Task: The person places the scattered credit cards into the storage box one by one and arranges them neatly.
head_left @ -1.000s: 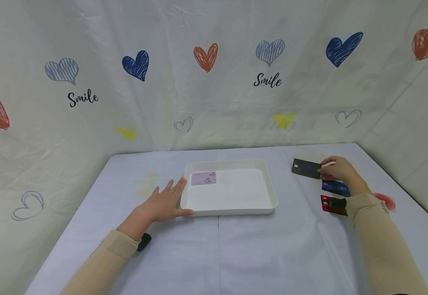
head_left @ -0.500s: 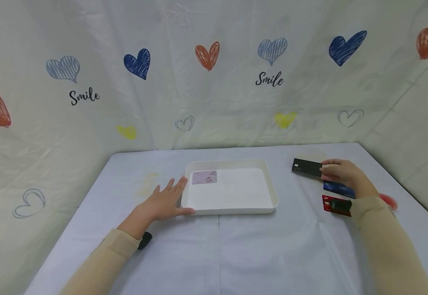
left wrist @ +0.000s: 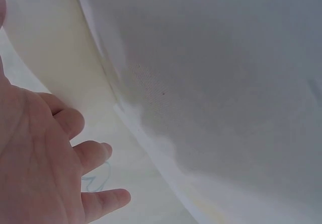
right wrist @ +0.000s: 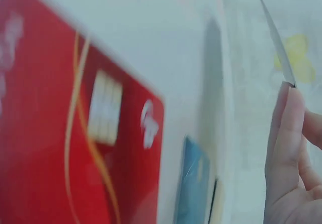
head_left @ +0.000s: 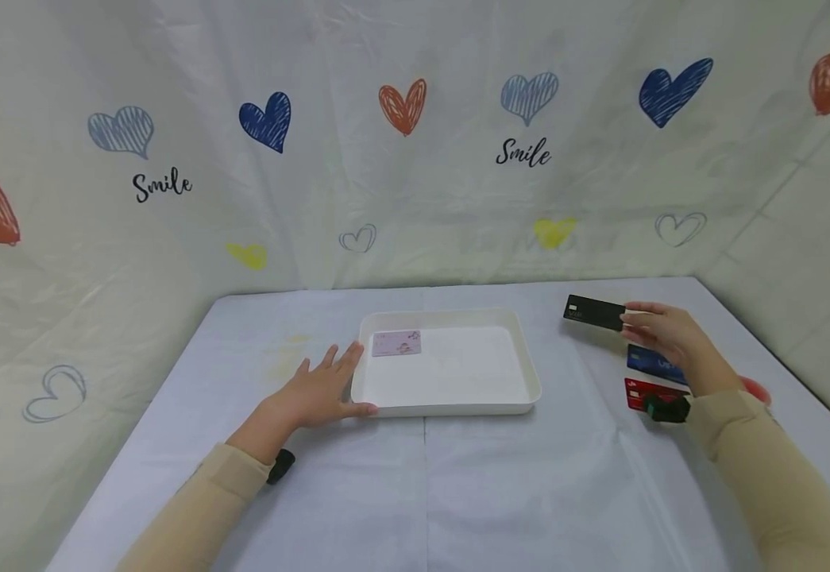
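Observation:
A black bank card [head_left: 594, 312] is pinched at its right end by my right hand [head_left: 668, 334], held above the table toward the back right. In the right wrist view the black card [right wrist: 278, 43] appears nearly edge-on between the fingertips. Below that hand lie a blue bank card [head_left: 654, 363] and a red bank card [head_left: 646, 391], the red one partly covered by the dark wrist device. My left hand [head_left: 318, 391] spreads its fingers against the left side of a white tray [head_left: 443, 410]. Inside the tray, at its upper left, lies a pink card [head_left: 396, 343].
A pinkish-red item [head_left: 755, 389] shows partly behind the right sleeve. White cloth covers the table [head_left: 515, 485]. A curtain printed with hearts [head_left: 403, 107] stands right behind the table's back edge.
My right hand has lifted the black card slightly up and away from the table. More of the blue card now shows below it. The left hand and tray stay in place.

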Tool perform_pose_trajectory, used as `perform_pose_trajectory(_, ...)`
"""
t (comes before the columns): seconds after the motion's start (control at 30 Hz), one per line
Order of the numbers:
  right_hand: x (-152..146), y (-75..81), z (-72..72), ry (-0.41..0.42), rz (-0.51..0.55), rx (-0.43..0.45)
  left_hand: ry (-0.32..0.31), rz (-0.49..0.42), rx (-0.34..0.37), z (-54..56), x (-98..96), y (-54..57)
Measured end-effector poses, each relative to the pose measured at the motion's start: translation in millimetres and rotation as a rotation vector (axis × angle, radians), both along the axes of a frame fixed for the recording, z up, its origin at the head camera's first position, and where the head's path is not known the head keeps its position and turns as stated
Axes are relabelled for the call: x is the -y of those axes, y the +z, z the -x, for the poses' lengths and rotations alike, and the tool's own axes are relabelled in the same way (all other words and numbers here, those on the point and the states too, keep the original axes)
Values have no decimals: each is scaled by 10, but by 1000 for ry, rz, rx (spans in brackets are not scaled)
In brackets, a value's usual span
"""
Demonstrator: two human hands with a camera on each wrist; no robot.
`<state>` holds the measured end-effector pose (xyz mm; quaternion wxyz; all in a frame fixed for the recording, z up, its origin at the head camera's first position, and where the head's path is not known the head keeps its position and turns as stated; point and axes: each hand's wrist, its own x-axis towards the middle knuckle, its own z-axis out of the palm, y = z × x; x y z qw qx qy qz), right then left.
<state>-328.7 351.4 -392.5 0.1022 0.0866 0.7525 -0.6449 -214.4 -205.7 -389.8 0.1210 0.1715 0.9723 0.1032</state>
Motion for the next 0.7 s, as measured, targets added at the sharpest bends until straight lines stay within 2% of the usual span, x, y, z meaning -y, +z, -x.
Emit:
perform_pose_trajectory(0.1,39,59,-31,-22,158,32,-1,-7,-1,2,5,-3)
perform_pose_trajectory(0.23,83,108,-71,-22,275,61,3,-4,-2,6,11,-18)
perform_pose_trajectory(0.4,130,152,-131,-1,286,74,0,-1,-4,6,0,-10)
perform_pose_trajectory(0.7,338,225,-228,46,217,72,3,6,-3,0,-13,5)
